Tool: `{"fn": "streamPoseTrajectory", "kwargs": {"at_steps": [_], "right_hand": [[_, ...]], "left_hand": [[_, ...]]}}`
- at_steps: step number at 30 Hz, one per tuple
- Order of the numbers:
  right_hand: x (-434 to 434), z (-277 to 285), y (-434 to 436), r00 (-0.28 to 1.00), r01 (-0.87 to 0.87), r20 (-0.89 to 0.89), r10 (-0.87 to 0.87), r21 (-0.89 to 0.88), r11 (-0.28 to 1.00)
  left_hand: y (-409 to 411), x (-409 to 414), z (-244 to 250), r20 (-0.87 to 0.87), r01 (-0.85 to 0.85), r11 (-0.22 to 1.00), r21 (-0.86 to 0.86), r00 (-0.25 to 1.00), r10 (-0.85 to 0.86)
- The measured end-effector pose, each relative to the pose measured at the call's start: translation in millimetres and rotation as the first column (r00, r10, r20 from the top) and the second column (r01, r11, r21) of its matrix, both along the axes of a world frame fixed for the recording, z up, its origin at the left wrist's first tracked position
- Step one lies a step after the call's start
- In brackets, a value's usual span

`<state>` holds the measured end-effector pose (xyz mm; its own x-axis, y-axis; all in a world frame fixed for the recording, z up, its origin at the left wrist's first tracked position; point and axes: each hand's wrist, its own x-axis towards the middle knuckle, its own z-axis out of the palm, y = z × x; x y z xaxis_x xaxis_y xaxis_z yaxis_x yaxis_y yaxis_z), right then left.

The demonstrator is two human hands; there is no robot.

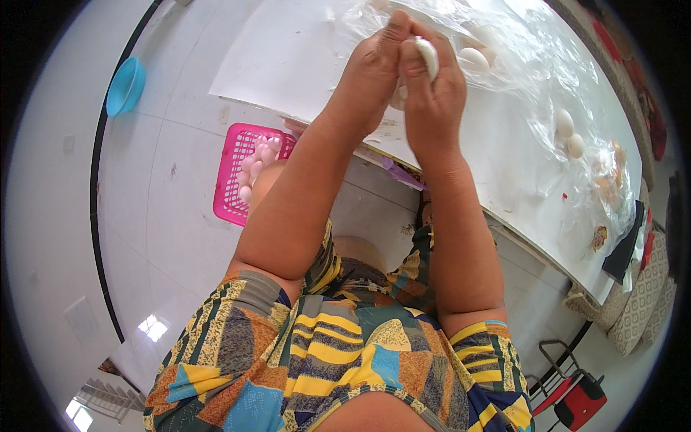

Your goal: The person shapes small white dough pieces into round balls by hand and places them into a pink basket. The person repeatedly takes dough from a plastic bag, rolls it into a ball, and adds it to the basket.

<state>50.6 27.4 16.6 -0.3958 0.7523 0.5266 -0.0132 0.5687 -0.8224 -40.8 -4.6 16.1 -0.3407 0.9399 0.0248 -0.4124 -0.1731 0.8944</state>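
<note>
Over the white table (302, 59), my left hand (380, 56) and my right hand (436, 81) are pressed together. Between the fingers shows the curved edge of a white object (428, 58), probably an egg; most of it is hidden. Lower down, a pale rounded thing (398, 98) peeks out between the hands, too covered to name. Just right of my right hand, white eggs (474, 59) lie at a clear plastic sheet (507, 78). Two more eggs (564, 123) rest farther right along the plastic.
A pink plastic basket (220, 186) holding several eggs (257, 167) is beside my left leg, below table height. A light-blue basin (126, 86) is on the tiled floor. Crumpled plastic with orange-brown contents (610, 167) and a black object (623, 245) are at the table's right end.
</note>
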Motion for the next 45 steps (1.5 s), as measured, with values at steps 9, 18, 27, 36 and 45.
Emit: {"fn": "streamPoseTrajectory", "kwargs": {"at_steps": [9,18,27,36,45], "right_hand": [[6,10,11,0.923,-0.340,-0.373,0.096,-0.670,0.660],[-25,-8,-29,0.985,-0.150,-0.140,0.105,-0.374,0.915],[-7,14,-6,0.995,-0.017,-0.096,-0.014,-0.307,0.951],[27,-5,54,0.954,0.195,0.219,-0.206,0.068,0.978],[34,-33,77,0.750,0.117,0.561,-0.351,0.410,0.905]], "left_hand": [[-5,6,5,0.026,-0.038,0.997,0.063,0.999,0.036],[-10,-7,10,0.039,-0.418,0.908,-0.012,0.907,0.419],[-9,-38,2,0.376,-0.331,0.941,0.076,0.883,0.280],[-9,-38,2,0.449,-0.212,0.973,0.092,0.881,0.149],[-27,-61,11,0.405,-0.215,0.954,0.208,0.907,0.116]]}}
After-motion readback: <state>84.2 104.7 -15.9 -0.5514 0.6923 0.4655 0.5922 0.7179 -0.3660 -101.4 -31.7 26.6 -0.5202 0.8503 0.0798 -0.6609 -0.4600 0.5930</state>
